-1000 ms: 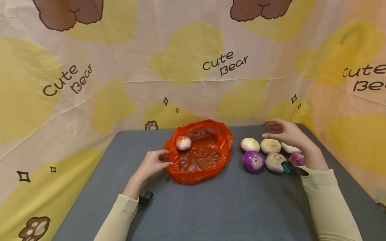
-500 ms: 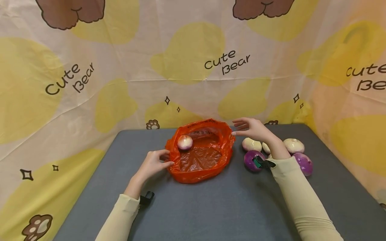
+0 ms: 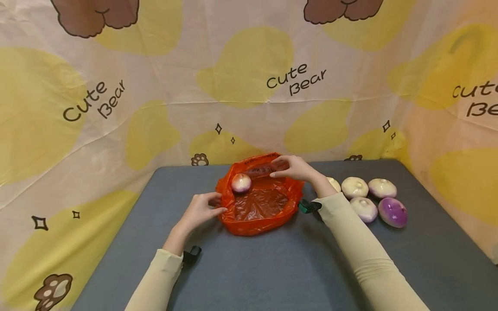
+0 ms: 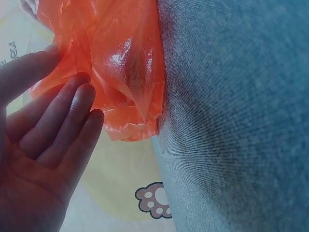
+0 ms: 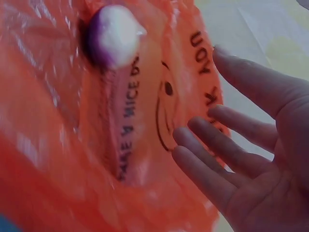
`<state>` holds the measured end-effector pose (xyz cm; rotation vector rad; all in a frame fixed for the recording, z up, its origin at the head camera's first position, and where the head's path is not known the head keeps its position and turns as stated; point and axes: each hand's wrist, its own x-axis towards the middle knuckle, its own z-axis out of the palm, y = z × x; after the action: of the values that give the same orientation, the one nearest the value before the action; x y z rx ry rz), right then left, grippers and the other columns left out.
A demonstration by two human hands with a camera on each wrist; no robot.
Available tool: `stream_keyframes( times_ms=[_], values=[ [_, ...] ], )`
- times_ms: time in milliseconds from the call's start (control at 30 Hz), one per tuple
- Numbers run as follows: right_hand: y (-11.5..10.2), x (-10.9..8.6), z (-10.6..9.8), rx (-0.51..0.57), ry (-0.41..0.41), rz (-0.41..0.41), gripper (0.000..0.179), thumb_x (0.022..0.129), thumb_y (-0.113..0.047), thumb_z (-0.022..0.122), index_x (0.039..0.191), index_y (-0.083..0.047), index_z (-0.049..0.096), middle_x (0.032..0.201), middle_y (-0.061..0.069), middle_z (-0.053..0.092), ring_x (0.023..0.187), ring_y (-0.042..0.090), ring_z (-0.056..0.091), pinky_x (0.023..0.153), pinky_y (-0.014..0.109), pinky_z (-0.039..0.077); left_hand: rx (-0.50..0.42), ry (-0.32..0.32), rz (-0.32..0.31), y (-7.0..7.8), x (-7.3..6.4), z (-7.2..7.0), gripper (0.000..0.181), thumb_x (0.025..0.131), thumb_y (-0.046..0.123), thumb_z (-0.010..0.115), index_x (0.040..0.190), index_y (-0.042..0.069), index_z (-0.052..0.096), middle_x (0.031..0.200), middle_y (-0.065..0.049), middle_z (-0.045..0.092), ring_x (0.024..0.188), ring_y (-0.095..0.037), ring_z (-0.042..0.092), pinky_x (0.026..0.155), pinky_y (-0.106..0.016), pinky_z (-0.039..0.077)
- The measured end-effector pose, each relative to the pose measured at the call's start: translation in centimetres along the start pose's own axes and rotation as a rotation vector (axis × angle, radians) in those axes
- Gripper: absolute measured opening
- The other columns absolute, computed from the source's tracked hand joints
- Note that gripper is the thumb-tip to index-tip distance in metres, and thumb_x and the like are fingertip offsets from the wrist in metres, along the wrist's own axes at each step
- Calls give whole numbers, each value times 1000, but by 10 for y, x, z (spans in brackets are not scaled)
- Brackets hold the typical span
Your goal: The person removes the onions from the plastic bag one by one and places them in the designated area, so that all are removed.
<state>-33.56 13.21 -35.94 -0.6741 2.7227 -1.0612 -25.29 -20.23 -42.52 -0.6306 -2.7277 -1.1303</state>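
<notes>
An orange-red plastic bag [image 3: 253, 226] lies with its mouth wide at the middle of the table. Inside it, toward the left, sits one white and purple turnip [image 3: 241, 183], also blurred in the right wrist view. My left hand [image 3: 200, 211] is at the bag's left side; its fingertips and thumb touch the plastic, fairly straight and apart. My right hand [image 3: 293, 168], holding nothing, is over the bag's right rim, its fingers spread in the right wrist view [image 5: 260, 159]. Several more turnips [image 3: 363, 209] lie to the right, partly hidden by my right forearm.
The grey table [image 3: 249, 276] is enclosed by a patterned cloth [image 3: 241, 65] at the back and sides. The bag stands close to the table's back edge. A black strap [image 3: 190, 255] is on my left wrist and a dark green one [image 3: 309, 206] on my right.
My right hand has moved left, from above the turnips to over the bag's right rim. My left hand has stayed at the bag's side, and the turnip in the bag has not moved.
</notes>
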Motion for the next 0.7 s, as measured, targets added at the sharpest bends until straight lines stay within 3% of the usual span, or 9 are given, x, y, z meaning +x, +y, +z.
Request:
stream_keyframes(
  times_ms=[433, 700],
  values=[
    [-11, 38, 46, 32, -108, -40, 52, 83, -35, 73, 126, -9, 59, 127, 8, 61, 118, 24, 56, 101, 42, 45, 14, 3, 10, 1, 1, 0, 32, 78, 19, 78, 106, 6, 69, 92, -5, 73, 84, -15, 69, 73, -32, 57],
    [-15, 55, 71, 47, -88, 29, 58, 81, -38, 74, 128, -11, 56, 129, 7, 59, 121, 24, 53, 103, 42, 43, 10, -9, -15, 3, 1, -1, 33, 78, 20, 78, 106, 5, 69, 93, -6, 72, 84, -16, 69, 73, -32, 57]
  ],
)
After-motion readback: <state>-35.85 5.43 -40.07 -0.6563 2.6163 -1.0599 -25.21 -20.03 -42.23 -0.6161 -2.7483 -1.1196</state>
